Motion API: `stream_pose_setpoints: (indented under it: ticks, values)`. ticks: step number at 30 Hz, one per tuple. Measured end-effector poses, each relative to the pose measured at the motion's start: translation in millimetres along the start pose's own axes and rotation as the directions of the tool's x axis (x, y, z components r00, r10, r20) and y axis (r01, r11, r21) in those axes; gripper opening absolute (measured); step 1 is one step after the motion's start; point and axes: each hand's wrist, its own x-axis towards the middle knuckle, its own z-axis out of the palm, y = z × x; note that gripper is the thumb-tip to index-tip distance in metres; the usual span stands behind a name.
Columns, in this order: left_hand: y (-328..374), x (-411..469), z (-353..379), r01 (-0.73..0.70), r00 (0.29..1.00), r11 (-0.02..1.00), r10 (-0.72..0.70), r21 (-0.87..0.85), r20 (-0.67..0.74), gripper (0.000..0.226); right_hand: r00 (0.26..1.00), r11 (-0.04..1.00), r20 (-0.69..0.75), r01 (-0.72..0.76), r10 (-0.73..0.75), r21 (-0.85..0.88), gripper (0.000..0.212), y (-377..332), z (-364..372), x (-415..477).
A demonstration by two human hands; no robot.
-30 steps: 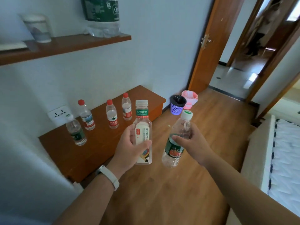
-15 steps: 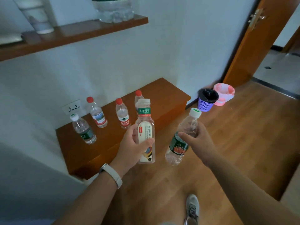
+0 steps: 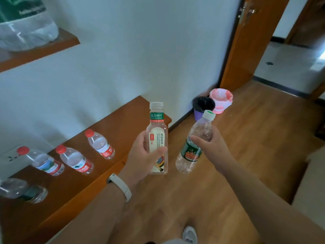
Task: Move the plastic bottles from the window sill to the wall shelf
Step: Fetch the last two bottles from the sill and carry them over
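My left hand [image 3: 140,155] grips a square clear bottle with a cream and green label [image 3: 157,138], held upright. My right hand [image 3: 213,148] holds a round clear bottle with a green label and white cap [image 3: 193,147], tilted right. Both are in the air over the wooden floor, in front of the low wooden ledge [image 3: 123,124]. On the ledge stand three red-capped bottles [image 3: 101,144] [image 3: 75,160] [image 3: 44,162] and a green-labelled bottle [image 3: 24,191] at the left edge. The wall shelf [image 3: 44,50] hangs at the upper left.
A large water jug [image 3: 24,25] fills the visible end of the wall shelf. A purple bin with a black liner [image 3: 203,106] and a pink bin [image 3: 221,101] stand on the floor by the wooden door [image 3: 246,50]. A wall socket [image 3: 10,155] sits behind the ledge.
My view has shifted right and closer to the ledge, so the shelf now shows only at the upper left. Both hands still hold their bottles in about the same pose.
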Motion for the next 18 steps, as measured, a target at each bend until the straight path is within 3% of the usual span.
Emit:
stream_pose_setpoints:
  ticks: [9, 18]
  values:
    - [5.7, 73.7, 20.6, 0.031, 0.997, 0.999, -0.034, -0.039, -0.063, 0.051, 0.999, 0.999, -0.017, -0.045, 0.045, -0.025, 0.049, 4.1, -22.4, 61.1]
    - [-15.7, 190.1, 11.2, 0.072, 0.995, 0.988, -0.08, -0.134, -0.055, 0.058, 0.997, 0.99, -0.015, -0.076, 0.075, -0.115, 0.042, -11.5, 6.3, 162.9]
